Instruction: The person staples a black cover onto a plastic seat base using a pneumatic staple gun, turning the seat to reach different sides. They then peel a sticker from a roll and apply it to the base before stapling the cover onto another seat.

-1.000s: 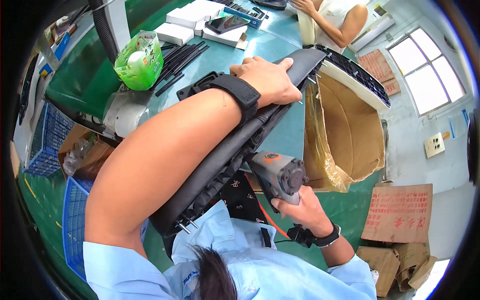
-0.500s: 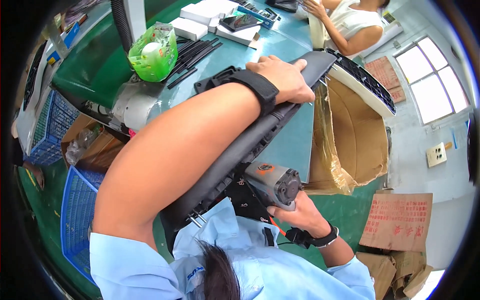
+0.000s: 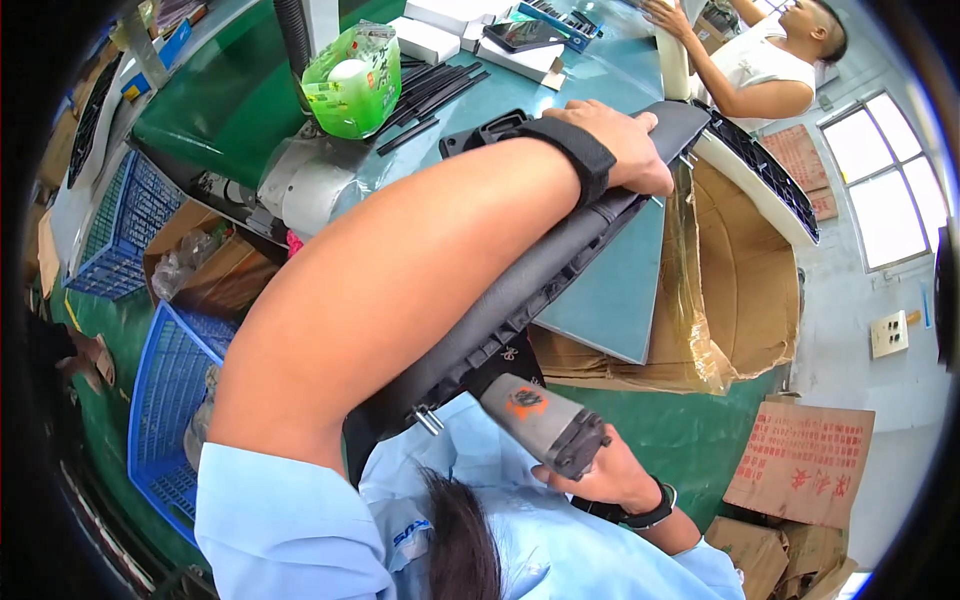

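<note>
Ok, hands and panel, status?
Left hand on black padded panel's far end. Right hand gripping grey power tool near panel's lower edge; tip hidden. Left forearm blocks view of part of panel.

Black panel (image 3: 530, 280); grey tool (image 3: 546, 428), orange patch (image 3: 526, 401); pale-blue shirt (image 3: 590, 550); teal tabletop (image 3: 618, 295).

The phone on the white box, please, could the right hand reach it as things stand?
Probably not: the right hand holds the grey power tool, and the black padded panel and left forearm lie between that hand and the phone.
</note>
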A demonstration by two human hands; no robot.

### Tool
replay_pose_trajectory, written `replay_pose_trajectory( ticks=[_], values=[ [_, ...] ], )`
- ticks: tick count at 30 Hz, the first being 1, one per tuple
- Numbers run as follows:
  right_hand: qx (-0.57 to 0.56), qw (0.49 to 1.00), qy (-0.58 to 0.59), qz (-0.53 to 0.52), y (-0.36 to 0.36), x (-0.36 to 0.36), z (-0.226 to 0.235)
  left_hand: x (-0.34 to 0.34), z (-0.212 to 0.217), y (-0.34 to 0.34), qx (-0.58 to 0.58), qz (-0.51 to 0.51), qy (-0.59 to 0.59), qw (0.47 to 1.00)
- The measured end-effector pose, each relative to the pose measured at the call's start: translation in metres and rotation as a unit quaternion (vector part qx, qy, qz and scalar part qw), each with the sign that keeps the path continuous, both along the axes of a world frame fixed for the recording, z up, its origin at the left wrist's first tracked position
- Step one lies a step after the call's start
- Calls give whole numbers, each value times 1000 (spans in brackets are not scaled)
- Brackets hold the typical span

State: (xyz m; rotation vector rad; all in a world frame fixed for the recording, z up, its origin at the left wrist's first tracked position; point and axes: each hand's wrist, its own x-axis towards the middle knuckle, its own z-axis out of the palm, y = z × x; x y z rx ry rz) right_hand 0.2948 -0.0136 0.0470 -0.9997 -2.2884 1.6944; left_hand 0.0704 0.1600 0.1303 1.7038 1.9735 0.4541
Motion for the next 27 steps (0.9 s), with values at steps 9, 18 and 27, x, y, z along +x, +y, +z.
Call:
replay_pose_trajectory(
  ticks=[9, 18, 27],
  values=[
    [-52, 994, -52, 77, -7, -4, 2, -2, 4, 1, -30, -10, 5, 999],
    [21, 995, -42, 83, -1, -1, 5, -35, -9, 11, 69, -75, -88, 991],
    [-11, 990, -9, -144, 6, 91, 10, -99, 26, 13, 258, 29, -486, 834]
  ],
)
